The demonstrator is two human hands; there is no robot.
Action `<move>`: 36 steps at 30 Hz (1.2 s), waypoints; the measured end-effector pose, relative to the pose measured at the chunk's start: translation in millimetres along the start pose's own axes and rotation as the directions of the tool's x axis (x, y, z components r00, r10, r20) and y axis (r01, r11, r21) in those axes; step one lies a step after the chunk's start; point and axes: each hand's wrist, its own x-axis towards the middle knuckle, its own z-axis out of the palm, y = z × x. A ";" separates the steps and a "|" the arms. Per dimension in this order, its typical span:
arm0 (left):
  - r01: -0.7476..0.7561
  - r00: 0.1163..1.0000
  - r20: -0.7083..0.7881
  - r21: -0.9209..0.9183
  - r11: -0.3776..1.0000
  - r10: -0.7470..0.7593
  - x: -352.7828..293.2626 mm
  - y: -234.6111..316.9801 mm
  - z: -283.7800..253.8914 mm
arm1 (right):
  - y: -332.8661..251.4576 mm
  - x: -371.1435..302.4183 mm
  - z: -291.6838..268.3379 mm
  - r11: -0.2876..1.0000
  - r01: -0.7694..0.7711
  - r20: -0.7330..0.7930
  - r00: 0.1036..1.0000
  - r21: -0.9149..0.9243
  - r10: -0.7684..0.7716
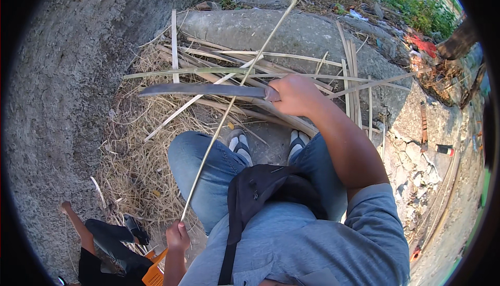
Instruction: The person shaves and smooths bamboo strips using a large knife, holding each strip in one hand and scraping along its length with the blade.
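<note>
My right hand [292,94] is closed around the handle of a machete [190,89], whose long dark blade points left. Low on the left, my left hand [177,235] grips the near end of a long thin bamboo strip [209,153]. The strip slants up and away across my left knee, and the blade crosses it near the middle; whether they touch I cannot tell. Beyond my feet, split bamboo pieces [208,105] lie crisscrossed. A greenish strip [156,73] lies across them, just beyond the blade.
Bamboo shavings [138,156] cover the ground at left, beside a rough grey wall [57,104]. A large rock [245,28] lies behind the bamboo. Another person [114,244] sits at lower left near an orange plastic crate [155,274]. A wrapped-handled tool [424,124] lies at right.
</note>
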 end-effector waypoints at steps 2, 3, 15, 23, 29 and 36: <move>-0.010 1.000 0.005 0.037 0.999 0.010 2.1 -1.1 -2.2 | -0.3 -0.1 -4.1 0.999 -0.015 0.008 1.000 -0.042 0.015; -0.007 1.000 0.007 0.034 0.999 0.007 4.2 2.8 -3.1 | 1.4 0.9 -6.2 0.996 -0.028 0.011 1.000 -0.086 0.029; 0.006 0.999 -0.034 0.089 0.996 -0.003 -4.5 -0.8 0.7 | 16.4 8.7 -0.4 0.988 -0.151 0.032 0.988 -0.021 0.152; 0.003 1.000 -0.016 0.147 0.989 -0.001 6.7 0.4 -0.4 | 41.8 10.5 -1.5 0.987 -0.162 0.004 0.987 -0.013 0.162; -0.034 0.997 -0.067 0.116 0.993 0.042 -1.5 -3.3 4.5 | 34.4 11.6 4.6 0.987 -0.152 -0.134 0.981 -0.057 0.143; 0.036 0.999 0.021 0.052 0.998 -0.037 7.8 4.6 -0.4 | 20.2 2.4 -6.9 0.996 -0.035 -0.104 0.994 -0.085 0.026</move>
